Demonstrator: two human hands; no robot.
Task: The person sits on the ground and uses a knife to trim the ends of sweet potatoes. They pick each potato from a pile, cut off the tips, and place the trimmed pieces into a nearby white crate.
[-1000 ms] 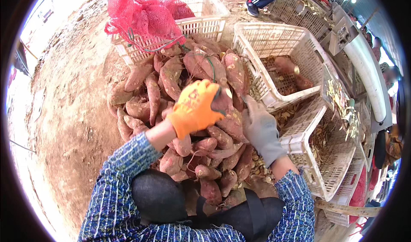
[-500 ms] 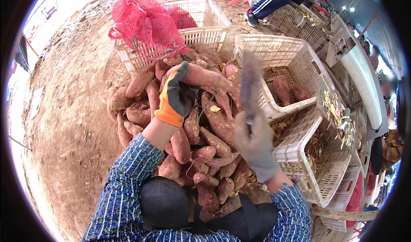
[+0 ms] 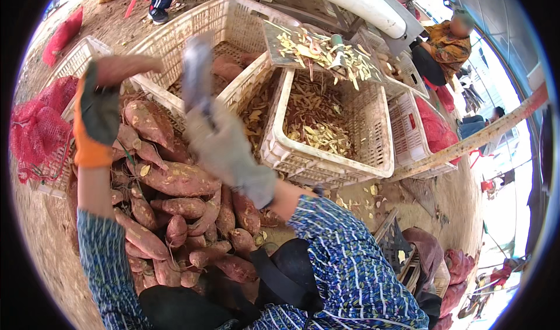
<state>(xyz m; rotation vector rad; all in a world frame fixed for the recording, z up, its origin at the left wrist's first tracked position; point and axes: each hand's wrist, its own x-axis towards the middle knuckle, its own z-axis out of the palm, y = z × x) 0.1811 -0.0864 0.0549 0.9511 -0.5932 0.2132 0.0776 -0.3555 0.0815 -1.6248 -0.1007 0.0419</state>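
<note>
My left hand [image 3: 97,120], in an orange and dark glove, is closed round one end of a sweet potato [image 3: 129,67] at the left. The sweet potato's other end points right, towards the blade. In a pale grey glove, my right hand [image 3: 230,152] grips a broad-bladed knife [image 3: 198,70], blade up. Knife and hand are smeared by motion, and the handle is mostly hidden in the fist. A gap shows between the blade and the held sweet potato. Below both hands lies a heap of reddish sweet potatoes [image 3: 181,180] on the ground.
A white crate [image 3: 224,9] with a few sweet potatoes stands ahead. Beside it, another crate [image 3: 335,168] holds peelings and slices, under a board [image 3: 274,38] strewn with scraps. A red mesh bag [image 3: 44,123] hangs over a crate at left. A pole [image 3: 466,146] slants at right; another person [image 3: 449,47] sits beyond.
My view has swung right, so the heap and crates appear further left. The knife and held sweet potato remain in my hands; the sweet potato is raised off the heap.
</note>
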